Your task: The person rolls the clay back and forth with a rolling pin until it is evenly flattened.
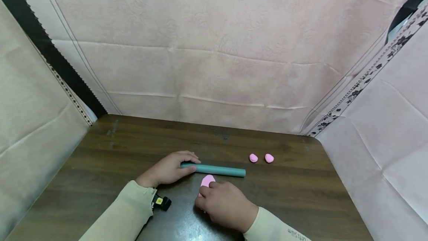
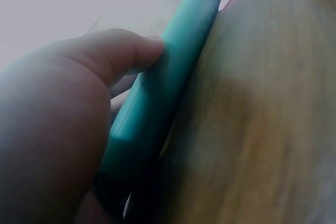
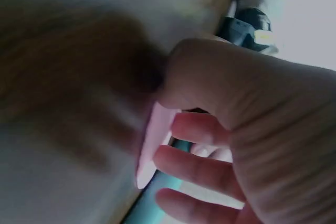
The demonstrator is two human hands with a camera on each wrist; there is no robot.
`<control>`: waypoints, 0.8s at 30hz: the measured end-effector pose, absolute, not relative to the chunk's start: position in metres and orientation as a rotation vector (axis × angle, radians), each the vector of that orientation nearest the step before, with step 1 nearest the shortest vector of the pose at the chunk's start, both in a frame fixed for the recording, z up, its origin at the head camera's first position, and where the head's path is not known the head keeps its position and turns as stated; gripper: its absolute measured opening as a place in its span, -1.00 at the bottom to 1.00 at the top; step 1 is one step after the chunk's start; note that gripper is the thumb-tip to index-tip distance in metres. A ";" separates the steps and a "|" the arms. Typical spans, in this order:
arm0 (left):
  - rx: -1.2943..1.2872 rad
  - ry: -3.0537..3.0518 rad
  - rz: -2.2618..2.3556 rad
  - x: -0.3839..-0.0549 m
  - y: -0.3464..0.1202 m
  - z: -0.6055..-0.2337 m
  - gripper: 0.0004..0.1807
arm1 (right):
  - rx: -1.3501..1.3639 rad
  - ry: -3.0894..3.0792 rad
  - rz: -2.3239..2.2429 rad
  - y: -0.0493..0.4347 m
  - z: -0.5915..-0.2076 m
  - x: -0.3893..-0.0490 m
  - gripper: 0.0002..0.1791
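Observation:
My left hand [image 1: 174, 167] grips the left end of a smooth teal rod [image 1: 220, 170], which lies crosswise above the wooden table. In the left wrist view the thumb [image 2: 134, 53] presses on the rod's side, with other fingers behind it. Just in front of the rod, my right hand [image 1: 229, 204] pinches a thin, flat piece of pink modelling dough [image 1: 208, 180] at its near part. The right wrist view shows the dough's edge [image 3: 155, 135] under the thumb, the other fingers spread alongside. Part of the flat piece is hidden beneath the right hand.
Two small pink dough lumps [image 1: 253, 158] sit side by side on the table [image 1: 284, 192], to the right beyond the rod. Pale cloth [image 1: 200, 66] hangs at the table's back and both sides. A small black device [image 1: 162, 202] is strapped at the left wrist.

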State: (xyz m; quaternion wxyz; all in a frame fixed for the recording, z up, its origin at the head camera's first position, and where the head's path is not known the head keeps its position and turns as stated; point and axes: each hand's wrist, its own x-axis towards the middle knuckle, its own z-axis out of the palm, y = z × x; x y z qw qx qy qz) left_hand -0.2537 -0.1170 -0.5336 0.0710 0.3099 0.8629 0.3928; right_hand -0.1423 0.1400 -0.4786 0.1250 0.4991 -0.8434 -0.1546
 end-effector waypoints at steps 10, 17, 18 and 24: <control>0.927 2.593 1.187 -0.255 -0.118 -0.536 -0.68 | 1.534 -2.443 -0.509 0.141 -0.479 -0.144 -0.85; 0.908 2.598 1.184 -0.254 -0.119 -0.536 -0.69 | 1.570 -2.284 -0.445 0.143 -0.478 -0.149 -0.92; 0.905 2.601 1.183 -0.253 -0.119 -0.536 -0.69 | 1.577 -2.252 -0.453 0.144 -0.479 -0.149 -0.90; 0.912 2.603 1.174 -0.253 -0.118 -0.533 -0.69 | 1.573 -2.189 -0.472 0.147 -0.489 -0.146 -0.84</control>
